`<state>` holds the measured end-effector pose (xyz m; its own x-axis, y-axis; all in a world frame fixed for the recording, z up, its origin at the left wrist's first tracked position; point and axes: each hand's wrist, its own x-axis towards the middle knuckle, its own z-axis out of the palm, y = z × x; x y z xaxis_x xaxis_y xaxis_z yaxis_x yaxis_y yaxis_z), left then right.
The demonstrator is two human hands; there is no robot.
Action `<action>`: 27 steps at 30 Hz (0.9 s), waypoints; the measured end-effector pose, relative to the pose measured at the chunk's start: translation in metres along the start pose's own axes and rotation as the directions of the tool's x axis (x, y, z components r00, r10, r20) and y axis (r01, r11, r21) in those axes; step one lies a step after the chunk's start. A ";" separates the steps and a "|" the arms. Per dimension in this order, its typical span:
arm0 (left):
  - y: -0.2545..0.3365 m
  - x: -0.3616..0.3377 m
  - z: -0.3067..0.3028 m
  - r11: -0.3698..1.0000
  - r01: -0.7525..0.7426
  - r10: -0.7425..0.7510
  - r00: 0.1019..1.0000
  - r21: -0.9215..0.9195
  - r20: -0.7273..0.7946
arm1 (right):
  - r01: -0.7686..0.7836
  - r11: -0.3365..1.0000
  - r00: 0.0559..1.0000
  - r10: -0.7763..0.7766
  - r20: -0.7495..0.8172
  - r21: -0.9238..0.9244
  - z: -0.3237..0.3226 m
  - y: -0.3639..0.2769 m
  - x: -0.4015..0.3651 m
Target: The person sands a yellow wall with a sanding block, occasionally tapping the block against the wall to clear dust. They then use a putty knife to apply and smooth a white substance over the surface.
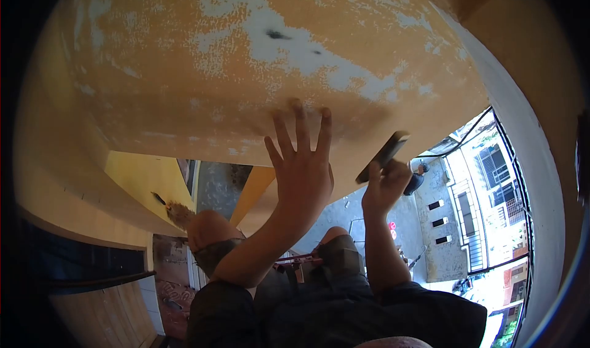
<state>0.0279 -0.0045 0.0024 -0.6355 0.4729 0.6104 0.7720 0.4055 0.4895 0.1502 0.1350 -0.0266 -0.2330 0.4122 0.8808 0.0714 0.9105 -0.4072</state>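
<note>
Above me spreads an orange painted surface (pixel 184 102) with patchy whitish areas and two dark marks. My left hand (pixel 302 176) is raised against it, fingers stretched out and spread, fingertips right at the paint. My right hand (pixel 387 185) is lifted beside the surface's lower edge, its fingers closed on a broad flat scraper (pixel 384 157). The scraper is dark, slants up to the right and has a lighter upper end; part of it is hidden behind my fingers.
Below are my bent knees (pixel 209 228) and a reddish metal bar (pixel 298 259) between them. Another person (pixel 416 181) is on the grey floor far below. A white gate (pixel 465 209) stands on the right. A dark opening (pixel 83 256) is at the left.
</note>
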 end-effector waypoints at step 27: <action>0.000 0.000 0.011 0.988 0.003 0.015 0.993 0.157 -0.115 | -0.385 0.918 0.845 0.308 0.437 0.097 -0.038 -0.021 -0.112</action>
<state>0.0279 0.0042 -0.0043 -0.6174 0.3856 0.6857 0.7580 0.5249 0.3873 0.2113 0.0707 -0.1077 -0.5986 0.6148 0.5135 0.0612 0.6742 -0.7360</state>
